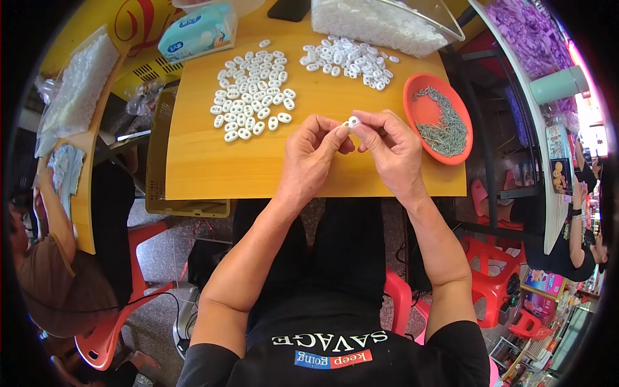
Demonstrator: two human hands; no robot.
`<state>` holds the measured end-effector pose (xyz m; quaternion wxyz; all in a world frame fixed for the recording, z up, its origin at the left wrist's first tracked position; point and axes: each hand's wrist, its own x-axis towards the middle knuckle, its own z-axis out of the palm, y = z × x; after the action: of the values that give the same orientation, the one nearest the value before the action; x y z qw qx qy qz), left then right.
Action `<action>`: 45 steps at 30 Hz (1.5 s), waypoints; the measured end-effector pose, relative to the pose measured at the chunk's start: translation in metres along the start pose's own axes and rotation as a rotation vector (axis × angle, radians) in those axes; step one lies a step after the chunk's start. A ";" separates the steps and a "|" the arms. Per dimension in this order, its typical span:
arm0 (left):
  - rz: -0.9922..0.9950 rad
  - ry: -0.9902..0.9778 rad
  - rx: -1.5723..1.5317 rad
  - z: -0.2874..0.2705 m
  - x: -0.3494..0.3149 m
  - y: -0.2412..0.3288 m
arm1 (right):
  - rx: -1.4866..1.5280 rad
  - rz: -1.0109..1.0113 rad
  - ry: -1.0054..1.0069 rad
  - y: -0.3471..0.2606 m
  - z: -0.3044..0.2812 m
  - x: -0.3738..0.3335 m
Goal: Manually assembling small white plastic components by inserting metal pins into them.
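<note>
Over the near middle of the table, my left hand (314,151) and my right hand (391,147) meet at the fingertips. Pinched between them is a small white oval plastic piece with holes (353,121); the fingers cover part of it. Beyond my left hand, many matching white oval pieces (248,97) lie spread in one layer. A looser heap of white pieces (351,59) sits farther back, past my hands. Right of my right hand stands an orange-red oval bowl (413,85) with many small grey metal pins (445,129) in it.
A clear bin of white pieces (387,29) stands at the yellow table's (225,174) back edge. A turquoise tissue pack (200,33) and a dark phone (289,9) lie at the back left. A person (58,277) works at the left; another table stands at the right.
</note>
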<state>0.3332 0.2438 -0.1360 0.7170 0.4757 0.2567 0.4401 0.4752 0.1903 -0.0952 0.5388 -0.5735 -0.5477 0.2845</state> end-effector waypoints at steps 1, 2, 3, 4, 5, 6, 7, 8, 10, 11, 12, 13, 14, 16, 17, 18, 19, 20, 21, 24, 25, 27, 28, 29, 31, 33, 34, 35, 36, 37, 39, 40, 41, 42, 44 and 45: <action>0.005 0.008 0.001 -0.001 -0.001 0.000 | 0.001 0.002 -0.001 0.000 0.001 0.000; 0.003 0.009 0.002 -0.002 -0.002 0.000 | 0.004 0.005 -0.008 -0.001 0.001 0.001; -0.006 0.007 0.010 -0.003 -0.002 0.001 | 0.006 0.007 -0.014 -0.002 0.002 0.001; -0.013 0.005 0.018 -0.003 -0.001 0.002 | 0.007 0.007 -0.015 -0.002 0.004 0.001; -0.012 0.006 0.019 -0.004 -0.001 0.002 | 0.029 0.009 -0.008 -0.002 0.006 0.001; -0.008 -0.004 0.018 -0.004 -0.001 0.002 | 0.050 0.011 -0.002 -0.002 0.007 0.000; -0.004 -0.015 0.016 -0.004 -0.001 0.002 | 0.051 0.010 -0.001 -0.002 0.007 -0.001; -0.003 -0.017 0.018 -0.004 -0.001 0.002 | 0.057 0.017 -0.001 -0.001 0.007 -0.002; 0.005 -0.009 0.015 -0.003 -0.001 0.001 | 0.064 0.021 0.003 -0.002 0.006 -0.003; 0.007 -0.012 0.018 -0.003 -0.001 0.001 | 0.078 0.055 -0.019 -0.003 0.005 -0.002; 0.014 -0.003 0.039 -0.003 -0.001 0.002 | 0.091 0.087 -0.041 -0.004 0.004 -0.001; 0.023 0.003 0.060 -0.003 -0.001 0.002 | 0.090 0.081 -0.034 -0.004 0.003 0.001; 0.029 -0.006 0.063 -0.003 -0.001 0.002 | 0.131 0.143 -0.068 -0.005 0.001 0.004; 0.030 -0.006 0.043 -0.002 -0.002 0.002 | 0.172 0.196 -0.093 -0.005 -0.001 0.005; 0.036 -0.016 0.046 -0.001 -0.003 0.002 | 0.275 0.231 -0.086 -0.004 0.000 0.004; 0.054 -0.027 0.043 0.000 -0.004 0.002 | 0.378 0.264 -0.079 -0.003 0.000 0.004; 0.069 -0.034 0.038 0.002 -0.005 0.003 | 0.379 0.260 -0.074 -0.005 -0.002 0.003; 0.071 -0.039 0.041 0.003 -0.005 0.005 | 0.446 0.260 -0.060 -0.007 -0.004 0.001; 0.085 -0.047 0.029 0.004 -0.006 0.007 | 0.513 0.261 -0.046 -0.008 -0.005 0.000; 0.100 -0.079 0.040 0.007 -0.008 0.015 | 0.530 0.263 -0.099 -0.020 -0.010 -0.002; 0.171 -0.123 0.058 0.006 -0.007 0.015 | 0.534 0.259 -0.102 -0.023 -0.009 -0.002; 0.249 -0.159 0.083 0.005 -0.008 0.018 | 0.666 0.265 -0.149 -0.030 -0.003 -0.005; 0.232 -0.190 0.047 0.004 -0.010 0.019 | 0.672 0.262 -0.164 -0.033 -0.001 -0.006; 0.217 -0.219 0.012 0.004 -0.012 0.021 | 0.746 0.299 -0.150 -0.037 0.000 -0.008; 0.264 -0.241 -0.021 0.007 -0.014 0.021 | 0.855 0.331 -0.153 -0.039 0.001 -0.013; 0.228 -0.263 -0.102 0.008 -0.018 0.021 | 0.883 0.317 -0.142 -0.038 0.005 -0.018; 0.207 -0.239 -0.163 0.014 -0.019 0.019 | 0.898 0.305 -0.099 -0.036 0.004 -0.021; 0.187 -0.205 -0.215 0.017 -0.022 0.020 | 0.922 0.311 -0.094 -0.035 0.008 -0.023; 0.195 -0.174 -0.258 0.019 -0.024 0.020 | 0.933 0.314 -0.116 -0.034 0.013 -0.024; 0.201 -0.165 -0.255 0.021 -0.024 0.019 | 0.942 0.309 -0.083 -0.035 0.016 -0.025; 0.252 -0.173 -0.293 0.021 -0.024 0.019 | 0.942 0.295 -0.048 -0.037 0.020 -0.027; 0.236 -0.183 -0.316 0.021 -0.024 0.021 | 0.942 0.297 -0.053 -0.037 0.022 -0.027; 0.237 -0.179 -0.316 0.020 -0.023 0.022 | 0.929 0.274 -0.048 -0.037 0.025 -0.027; 0.210 -0.199 -0.321 0.017 -0.022 0.023 | 0.915 0.251 -0.043 -0.037 0.027 -0.027; 0.184 -0.225 -0.330 0.012 -0.017 0.023 | 0.898 0.268 -0.048 -0.036 0.024 -0.023; 0.202 -0.232 -0.286 0.009 -0.014 0.023 | 0.883 0.285 -0.053 -0.035 0.023 -0.020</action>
<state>0.3250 0.2308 -0.1119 0.7543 0.4398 0.0587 0.4839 0.4376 0.1720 -0.0738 0.6727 -0.3515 -0.3033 0.5761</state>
